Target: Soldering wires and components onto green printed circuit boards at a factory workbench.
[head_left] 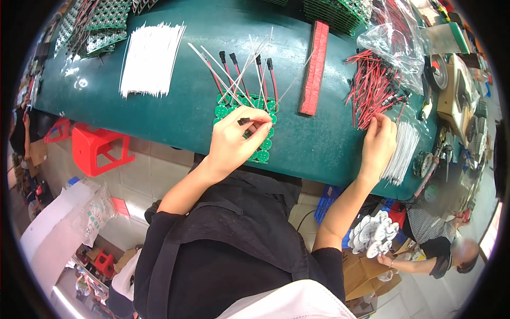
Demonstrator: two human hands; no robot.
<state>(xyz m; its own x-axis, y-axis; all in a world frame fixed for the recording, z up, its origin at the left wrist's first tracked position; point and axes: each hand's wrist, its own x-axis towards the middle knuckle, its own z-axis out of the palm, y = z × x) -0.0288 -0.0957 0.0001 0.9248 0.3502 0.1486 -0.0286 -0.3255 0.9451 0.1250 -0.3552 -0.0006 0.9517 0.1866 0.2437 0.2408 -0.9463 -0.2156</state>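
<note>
A panel of round green circuit boards (pixel 262 155) lies near the table's front edge, partly covered by my left hand (pixel 239 135). My left hand is closed in a pinch on a red-and-black wire lead with a black connector (pixel 244 121). Several similar leads with black connectors (pixel 233 56) stand up from the panel's far side, crossed by thin white wires (pixel 204 57). Further right, my right hand (pixel 379 142) has its fingers curled together at the near edge of a heap of red-and-black leads (pixel 370 85). Whatever its fingertips hold is hidden.
A bundle of white wires (pixel 151 59) lies at left; another, greyer bundle (pixel 402 151) lies beside my right hand. A long red block (pixel 314 69) stands between panel and heap. Stacked green boards (pixel 340 16) sit at the back. At lower right, a person's hand (pixel 384 260) holds white discs.
</note>
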